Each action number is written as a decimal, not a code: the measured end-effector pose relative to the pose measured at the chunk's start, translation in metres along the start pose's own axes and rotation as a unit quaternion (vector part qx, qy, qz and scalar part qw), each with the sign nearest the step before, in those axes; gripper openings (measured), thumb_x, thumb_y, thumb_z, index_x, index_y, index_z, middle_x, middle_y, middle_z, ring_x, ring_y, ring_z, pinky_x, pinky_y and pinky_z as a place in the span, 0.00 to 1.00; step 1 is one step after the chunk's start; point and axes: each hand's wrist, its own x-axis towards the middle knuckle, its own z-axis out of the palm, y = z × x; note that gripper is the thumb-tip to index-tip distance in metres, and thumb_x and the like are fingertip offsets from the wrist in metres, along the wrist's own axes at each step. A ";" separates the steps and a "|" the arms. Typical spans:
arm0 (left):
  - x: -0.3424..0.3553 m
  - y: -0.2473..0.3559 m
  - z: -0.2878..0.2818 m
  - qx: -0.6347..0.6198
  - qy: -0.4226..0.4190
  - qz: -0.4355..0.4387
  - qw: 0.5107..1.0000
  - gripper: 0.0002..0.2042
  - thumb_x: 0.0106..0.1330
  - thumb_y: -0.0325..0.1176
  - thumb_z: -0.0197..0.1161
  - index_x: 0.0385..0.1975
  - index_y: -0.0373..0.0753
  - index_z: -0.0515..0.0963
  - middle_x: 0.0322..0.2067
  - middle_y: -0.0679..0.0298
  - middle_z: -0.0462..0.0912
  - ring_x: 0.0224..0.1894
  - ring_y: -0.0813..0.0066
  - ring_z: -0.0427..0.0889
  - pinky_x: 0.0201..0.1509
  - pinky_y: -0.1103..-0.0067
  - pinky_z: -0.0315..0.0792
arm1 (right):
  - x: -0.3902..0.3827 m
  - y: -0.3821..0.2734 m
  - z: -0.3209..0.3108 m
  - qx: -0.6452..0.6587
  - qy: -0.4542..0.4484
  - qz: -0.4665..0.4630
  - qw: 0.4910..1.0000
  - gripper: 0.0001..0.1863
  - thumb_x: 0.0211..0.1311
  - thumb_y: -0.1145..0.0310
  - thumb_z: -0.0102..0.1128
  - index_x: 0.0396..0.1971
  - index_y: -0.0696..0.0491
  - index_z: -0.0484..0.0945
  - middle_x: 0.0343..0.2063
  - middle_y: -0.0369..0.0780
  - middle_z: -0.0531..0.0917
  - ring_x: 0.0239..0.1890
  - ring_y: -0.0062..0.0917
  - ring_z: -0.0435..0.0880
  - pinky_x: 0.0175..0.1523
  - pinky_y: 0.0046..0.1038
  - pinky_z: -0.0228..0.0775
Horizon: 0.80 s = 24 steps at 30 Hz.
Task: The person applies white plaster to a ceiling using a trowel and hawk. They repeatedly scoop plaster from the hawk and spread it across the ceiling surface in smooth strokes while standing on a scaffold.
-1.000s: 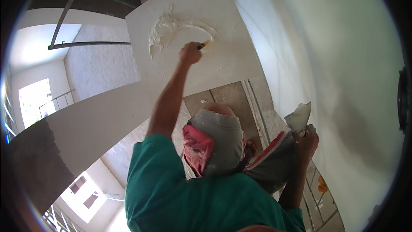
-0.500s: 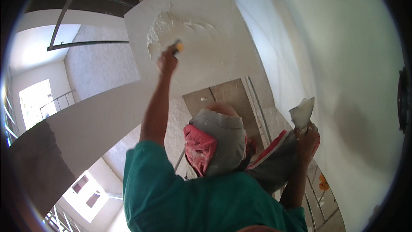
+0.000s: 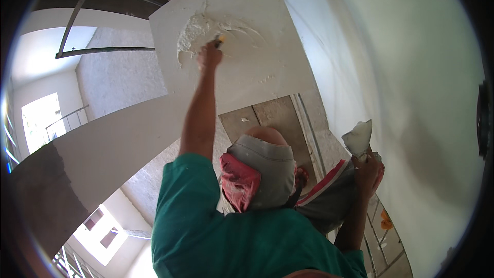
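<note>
My left hand (image 3: 210,56) is stretched far forward, closed around a scraper (image 3: 220,40) whose yellow and dark end shows above the fist; its blade cannot be made out. The hand is over a pale wall surface (image 3: 267,62), at the lower edge of a patch of wet, ridged white putty (image 3: 198,30). Low on the right, my right hand (image 3: 367,169) grips a broad putty knife (image 3: 358,138) by its handle, blade upward. White putty covers much of that blade. This hand is beside my knee, near the smooth white wall.
The smooth white wall (image 3: 427,123) curves along my right side. Below me lie brown boards (image 3: 278,116) with a metal rail (image 3: 309,128) beside them. A metal frame (image 3: 77,15) stands at the upper left. A pale beam (image 3: 118,128) crosses the left, with window openings beyond it.
My left hand has moved up and to the right with the scraper, across the putty's lower edge. The putty knife in my right hand has shifted slightly left and tilted.
</note>
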 end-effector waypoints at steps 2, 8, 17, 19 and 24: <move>-0.046 0.034 0.018 0.049 -0.059 0.062 0.995 0.22 0.56 0.29 0.53 0.53 0.54 0.76 0.43 0.54 0.81 0.46 0.50 0.80 0.49 0.59 0.74 | 0.001 0.010 0.005 -0.036 0.004 -0.014 0.999 0.20 0.46 0.70 0.64 0.42 0.60 0.76 0.26 0.50 0.80 0.32 0.43 0.80 0.37 0.35 0.68; -0.072 0.013 -0.027 -0.104 -0.163 0.148 0.970 0.17 0.48 0.27 0.57 0.41 0.40 0.80 0.36 0.50 0.83 0.42 0.57 0.83 0.43 0.67 0.75 | 0.027 -0.006 0.009 -0.092 0.003 -0.037 0.995 0.15 0.47 0.67 0.65 0.35 0.59 0.78 0.24 0.50 0.81 0.27 0.42 0.81 0.34 0.36 0.70; -0.133 0.016 -0.102 -0.813 -0.039 -0.010 0.580 0.23 0.46 0.14 0.55 0.47 0.30 0.70 0.40 0.56 0.77 0.44 0.62 0.78 0.49 0.69 0.73 | 0.117 -0.079 0.128 -0.105 -0.061 -0.282 0.952 0.19 0.50 0.56 0.67 0.37 0.54 0.81 0.30 0.46 0.84 0.36 0.42 0.82 0.43 0.37 0.75; -0.147 0.026 -0.116 -0.837 -0.022 0.010 0.547 0.23 0.47 0.14 0.54 0.48 0.31 0.70 0.40 0.56 0.77 0.44 0.62 0.78 0.51 0.69 0.72 | 0.108 -0.122 0.140 -0.069 -0.100 -0.227 0.966 0.18 0.49 0.55 0.67 0.36 0.52 0.82 0.29 0.45 0.84 0.37 0.42 0.82 0.44 0.39 0.75; -0.173 0.054 -0.142 -0.847 0.019 0.010 0.531 0.23 0.47 0.14 0.53 0.47 0.31 0.70 0.40 0.57 0.77 0.44 0.64 0.77 0.52 0.70 0.71 | 0.098 -0.187 0.127 -0.017 -0.176 -0.187 0.966 0.16 0.49 0.56 0.67 0.32 0.52 0.81 0.27 0.44 0.84 0.36 0.42 0.82 0.44 0.41 0.74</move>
